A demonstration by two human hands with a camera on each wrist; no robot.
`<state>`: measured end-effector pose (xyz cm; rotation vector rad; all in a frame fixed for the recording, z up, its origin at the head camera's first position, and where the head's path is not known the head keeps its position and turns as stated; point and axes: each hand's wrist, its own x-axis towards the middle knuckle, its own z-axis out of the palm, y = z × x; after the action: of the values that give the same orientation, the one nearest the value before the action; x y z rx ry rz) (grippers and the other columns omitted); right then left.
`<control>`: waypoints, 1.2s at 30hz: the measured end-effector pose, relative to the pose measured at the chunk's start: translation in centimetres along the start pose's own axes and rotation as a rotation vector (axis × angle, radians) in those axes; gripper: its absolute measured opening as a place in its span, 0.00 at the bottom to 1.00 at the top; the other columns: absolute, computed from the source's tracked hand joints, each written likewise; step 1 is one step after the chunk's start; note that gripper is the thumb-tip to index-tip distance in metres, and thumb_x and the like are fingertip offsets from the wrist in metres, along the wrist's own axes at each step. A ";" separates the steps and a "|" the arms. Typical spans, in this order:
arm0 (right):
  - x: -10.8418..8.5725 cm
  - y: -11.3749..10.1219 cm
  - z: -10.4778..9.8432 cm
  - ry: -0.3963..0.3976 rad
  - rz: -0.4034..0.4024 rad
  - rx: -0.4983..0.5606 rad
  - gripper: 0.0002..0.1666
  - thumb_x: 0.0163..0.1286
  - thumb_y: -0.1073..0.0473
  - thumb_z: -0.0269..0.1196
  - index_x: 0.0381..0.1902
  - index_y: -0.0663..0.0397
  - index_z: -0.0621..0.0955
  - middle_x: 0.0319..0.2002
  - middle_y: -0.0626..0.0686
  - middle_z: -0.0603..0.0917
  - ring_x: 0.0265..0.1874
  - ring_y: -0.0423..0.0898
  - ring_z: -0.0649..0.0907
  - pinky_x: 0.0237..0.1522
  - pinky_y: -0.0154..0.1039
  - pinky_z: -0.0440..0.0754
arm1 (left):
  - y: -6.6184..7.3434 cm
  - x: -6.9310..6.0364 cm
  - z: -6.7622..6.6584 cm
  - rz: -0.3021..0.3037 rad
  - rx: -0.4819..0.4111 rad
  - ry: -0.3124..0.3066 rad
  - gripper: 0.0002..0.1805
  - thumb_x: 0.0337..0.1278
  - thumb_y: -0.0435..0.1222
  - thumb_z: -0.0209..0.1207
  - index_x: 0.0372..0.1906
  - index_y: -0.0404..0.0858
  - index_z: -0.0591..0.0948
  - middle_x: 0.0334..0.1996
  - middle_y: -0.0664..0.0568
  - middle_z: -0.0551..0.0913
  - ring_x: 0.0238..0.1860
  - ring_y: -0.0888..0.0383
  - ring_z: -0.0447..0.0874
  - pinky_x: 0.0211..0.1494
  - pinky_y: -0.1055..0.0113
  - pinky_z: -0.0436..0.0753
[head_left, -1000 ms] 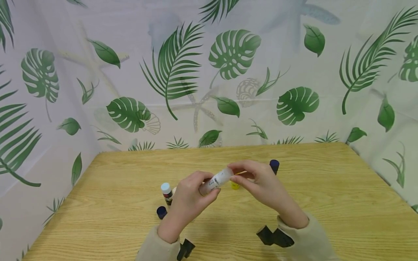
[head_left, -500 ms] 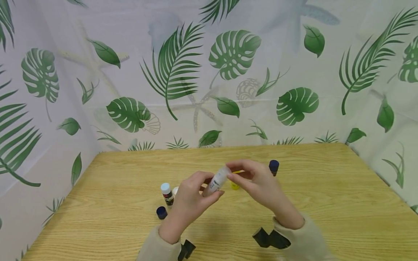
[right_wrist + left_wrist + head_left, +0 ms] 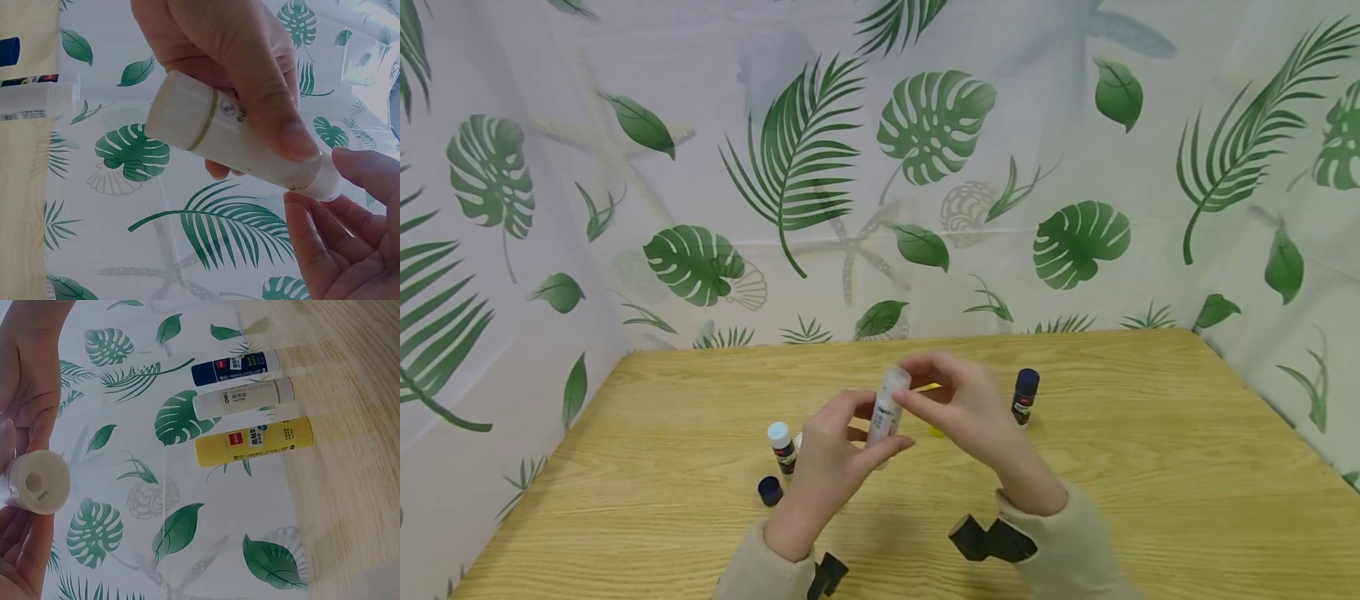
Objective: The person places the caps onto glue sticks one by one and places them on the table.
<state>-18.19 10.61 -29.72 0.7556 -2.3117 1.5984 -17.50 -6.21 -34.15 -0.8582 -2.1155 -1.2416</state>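
Observation:
A white glue stick [image 3: 886,407] is held in the air above the table, nearly upright. My left hand [image 3: 831,467] grips its body between curled fingers and thumb, and my right hand [image 3: 966,408] pinches its upper end. Ridges show on that pinched end in the right wrist view, where the opposite end of the glue stick [image 3: 181,109] has a seam round it. The left wrist view shows a round white end of the glue stick [image 3: 55,472] between the two hands. Fingers hide part of its label.
Navy [image 3: 234,367], white [image 3: 244,399] and yellow [image 3: 253,442] glue sticks stand on the wooden table [image 3: 1150,433], beyond my hands. At left stand a dark-labelled glue stick with a pale top [image 3: 782,450], a partly hidden white thing and a small navy cap [image 3: 770,491].
The glue stick has swung from a slant to nearly upright. My right hand has moved left with its upper end, uncovering more of the navy glue stick. My left hand stays nearly in place.

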 end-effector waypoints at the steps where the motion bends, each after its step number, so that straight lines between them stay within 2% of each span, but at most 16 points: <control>1: 0.0 0.0 0.1 0.003 -0.001 0.002 0.16 0.55 0.63 0.64 0.42 0.63 0.78 0.37 0.54 0.80 0.35 0.43 0.80 0.33 0.36 0.79 | 0.0 0.0 0.0 0.002 -0.008 0.006 0.23 0.32 0.36 0.70 0.40 0.36 0.76 0.32 0.52 0.77 0.34 0.60 0.77 0.28 0.74 0.78; 10: 0.2 -0.2 0.4 0.013 0.005 -0.012 0.17 0.55 0.63 0.65 0.43 0.62 0.77 0.38 0.54 0.80 0.36 0.44 0.80 0.33 0.33 0.79 | -0.1 0.0 0.0 0.015 -0.008 0.019 0.26 0.28 0.36 0.71 0.40 0.35 0.75 0.32 0.51 0.77 0.34 0.59 0.78 0.28 0.76 0.77; 26: 0.1 0.0 0.9 0.014 -0.012 -0.054 0.17 0.53 0.64 0.66 0.42 0.62 0.77 0.37 0.53 0.80 0.34 0.43 0.80 0.32 0.33 0.79 | -0.2 0.0 -0.2 0.006 0.014 -0.005 0.24 0.31 0.35 0.70 0.40 0.35 0.75 0.34 0.51 0.77 0.35 0.60 0.77 0.30 0.75 0.77; 32: 0.4 0.7 0.9 0.024 -0.020 -0.054 0.17 0.53 0.65 0.65 0.42 0.63 0.77 0.37 0.55 0.80 0.34 0.45 0.81 0.33 0.33 0.79 | -0.2 0.1 -0.4 -0.074 0.112 -0.061 0.23 0.35 0.39 0.69 0.42 0.37 0.76 0.35 0.53 0.77 0.38 0.60 0.76 0.30 0.69 0.78; 36: 0.7 1.6 0.9 0.047 -0.014 -0.072 0.18 0.53 0.67 0.65 0.42 0.65 0.76 0.36 0.56 0.80 0.34 0.47 0.81 0.34 0.35 0.79 | -0.3 0.2 -0.6 -0.090 0.224 -0.100 0.21 0.38 0.40 0.68 0.40 0.36 0.76 0.34 0.51 0.77 0.37 0.59 0.76 0.31 0.69 0.77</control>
<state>-19.60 10.02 -31.04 0.7086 -2.3124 1.5028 -17.76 -6.84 -33.92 -0.7473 -2.3424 -0.9975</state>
